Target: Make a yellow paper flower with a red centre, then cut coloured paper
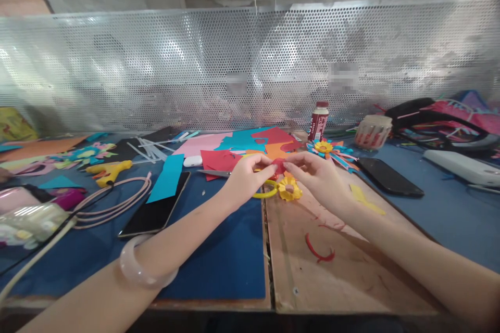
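My left hand [250, 173] and my right hand [312, 174] meet over the middle of the table, both pinching a small red paper piece [278, 165] between their fingertips. Just below the hands lies a yellow paper flower [289, 188] on the brown board [336, 265]. Yellow-handled scissors [262, 193] lie under my left hand, their blades pointing left. A pale bangle [142, 268] sits on my left wrist.
Coloured paper sheets [242, 143] and a blue-orange paper flower [330, 152] lie behind the hands. Phones rest at left [156, 208] and right [388, 177]. A yellow glue gun [109, 171], cables, a bottle [318, 120], a cup [373, 131]. A red scrap [318, 252] lies near.
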Available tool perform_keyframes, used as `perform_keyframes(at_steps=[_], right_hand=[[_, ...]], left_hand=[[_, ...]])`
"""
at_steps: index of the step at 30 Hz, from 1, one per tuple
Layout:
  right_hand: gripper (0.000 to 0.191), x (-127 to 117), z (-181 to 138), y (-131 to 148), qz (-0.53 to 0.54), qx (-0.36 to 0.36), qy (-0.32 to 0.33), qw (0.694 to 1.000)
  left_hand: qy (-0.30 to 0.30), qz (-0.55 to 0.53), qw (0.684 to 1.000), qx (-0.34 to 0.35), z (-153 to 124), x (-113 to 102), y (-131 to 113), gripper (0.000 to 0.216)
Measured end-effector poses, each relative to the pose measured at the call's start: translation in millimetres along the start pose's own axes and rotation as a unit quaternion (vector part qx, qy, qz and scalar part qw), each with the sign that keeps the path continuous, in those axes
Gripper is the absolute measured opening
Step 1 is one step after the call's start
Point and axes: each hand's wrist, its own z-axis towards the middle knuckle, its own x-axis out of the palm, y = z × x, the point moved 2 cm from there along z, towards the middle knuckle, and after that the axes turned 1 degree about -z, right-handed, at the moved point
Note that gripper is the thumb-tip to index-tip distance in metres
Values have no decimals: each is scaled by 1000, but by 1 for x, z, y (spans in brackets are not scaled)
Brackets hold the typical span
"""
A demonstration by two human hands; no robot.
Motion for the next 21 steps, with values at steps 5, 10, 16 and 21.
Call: perform_keyframes(at_steps=[5,10,16,21], right_hand=[[12,2,-5,7,-86,-44,-1,995],[10,2,-6,7,-177,-109,-7,978],[15,5,-3,0,-251,-271,-28,929],[19,5,-5,3,-246,-253,-33,935]], left_hand=[[30,-4,1000,-7,-1,2,0,18],[34,-27,998,-52,-2,4,2,21],[33,-22,997,-60,-2,4,2,16],[33,-12,998,-59,-2,4,2,14]])
